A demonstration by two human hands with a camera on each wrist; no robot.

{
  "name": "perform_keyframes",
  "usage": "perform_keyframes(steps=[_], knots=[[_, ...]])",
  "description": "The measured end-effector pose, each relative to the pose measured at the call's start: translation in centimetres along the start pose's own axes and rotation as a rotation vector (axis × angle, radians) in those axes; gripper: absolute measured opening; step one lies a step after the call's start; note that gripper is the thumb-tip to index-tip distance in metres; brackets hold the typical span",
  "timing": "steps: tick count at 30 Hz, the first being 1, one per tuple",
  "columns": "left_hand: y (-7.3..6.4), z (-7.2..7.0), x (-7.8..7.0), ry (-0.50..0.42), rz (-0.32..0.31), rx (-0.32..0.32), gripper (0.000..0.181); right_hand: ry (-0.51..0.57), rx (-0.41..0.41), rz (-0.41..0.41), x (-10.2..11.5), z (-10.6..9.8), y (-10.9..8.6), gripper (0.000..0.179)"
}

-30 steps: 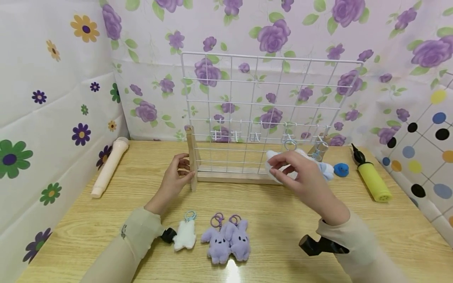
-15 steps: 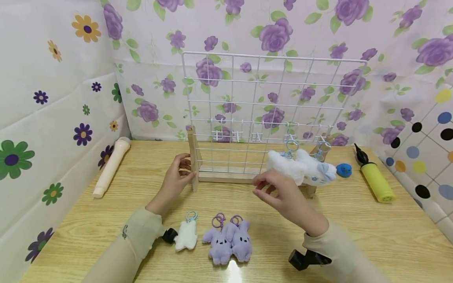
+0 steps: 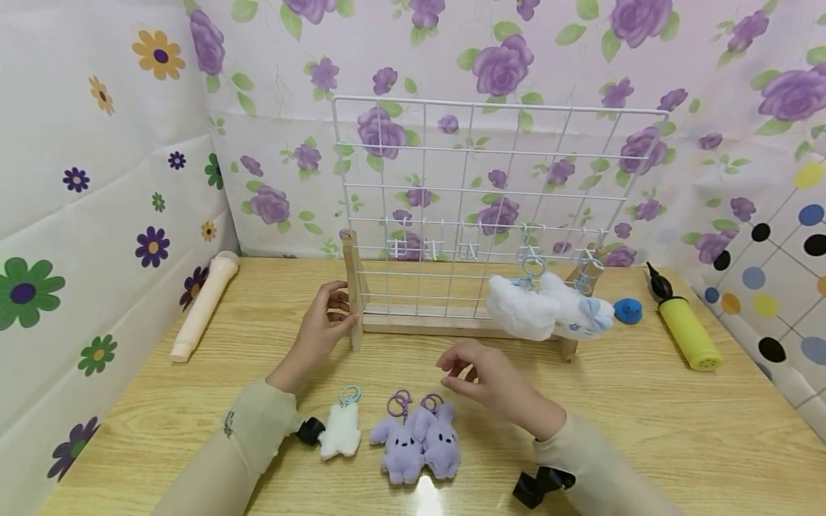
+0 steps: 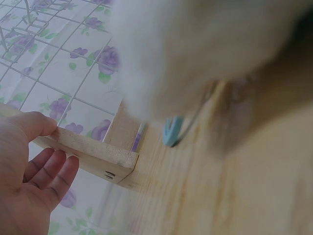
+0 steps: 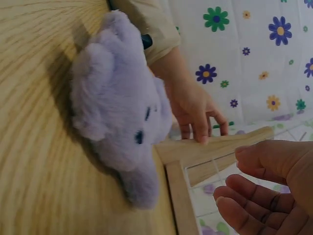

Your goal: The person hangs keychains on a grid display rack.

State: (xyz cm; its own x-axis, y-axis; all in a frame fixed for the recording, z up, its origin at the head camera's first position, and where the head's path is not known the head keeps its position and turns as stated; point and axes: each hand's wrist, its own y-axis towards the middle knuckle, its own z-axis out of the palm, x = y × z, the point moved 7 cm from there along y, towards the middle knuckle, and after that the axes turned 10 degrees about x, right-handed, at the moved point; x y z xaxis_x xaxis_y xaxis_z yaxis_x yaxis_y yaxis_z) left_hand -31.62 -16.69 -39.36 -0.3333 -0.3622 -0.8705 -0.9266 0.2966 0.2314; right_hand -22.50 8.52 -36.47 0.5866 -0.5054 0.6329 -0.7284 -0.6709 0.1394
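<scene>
My left hand (image 3: 316, 326) grips the left wooden upright (image 3: 351, 261) of a white wire grid rack (image 3: 471, 190), thumb and fingers on either side. My right hand (image 3: 497, 383) is held over the table with loosely curled fingers and nothing in them. Nearest to it lie two purple bunny plush keychains (image 3: 442, 444), side by side with their rings toward the rack. A white plush keychain (image 3: 340, 430) with a light blue ring lies left of them. Two white plush keychains (image 3: 523, 308) hang at the rack's right end, one with a blue bow (image 3: 592, 314).
Several white hooks (image 3: 434, 249) hang on the grid left of the hung plushes. A yellow hand pump (image 3: 690, 333) and a small blue toy (image 3: 628, 311) lie on the right. At the left edge lies a pale tube (image 3: 204, 307). Patterned cloth surrounds the table (image 3: 645, 416).
My right hand has drawn away from the white plushes on the rack, moving left and toward me near the purple bunnies. My left hand stays on the upright.
</scene>
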Motion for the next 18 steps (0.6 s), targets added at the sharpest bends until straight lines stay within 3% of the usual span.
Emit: perform_keyframes(steps=[11, 18], knots=[[-0.1, -0.1, -0.1, -0.002, 0.001, -0.005, 0.056, 0.021, 0.155, 0.071, -1.4, 3.0, 0.9, 0.016], [0.1, 0.0, 0.3, 0.001, -0.02, -0.003, 0.057, -0.002, 0.174, 0.11, -2.1, 3.8, 1.2, 0.013]])
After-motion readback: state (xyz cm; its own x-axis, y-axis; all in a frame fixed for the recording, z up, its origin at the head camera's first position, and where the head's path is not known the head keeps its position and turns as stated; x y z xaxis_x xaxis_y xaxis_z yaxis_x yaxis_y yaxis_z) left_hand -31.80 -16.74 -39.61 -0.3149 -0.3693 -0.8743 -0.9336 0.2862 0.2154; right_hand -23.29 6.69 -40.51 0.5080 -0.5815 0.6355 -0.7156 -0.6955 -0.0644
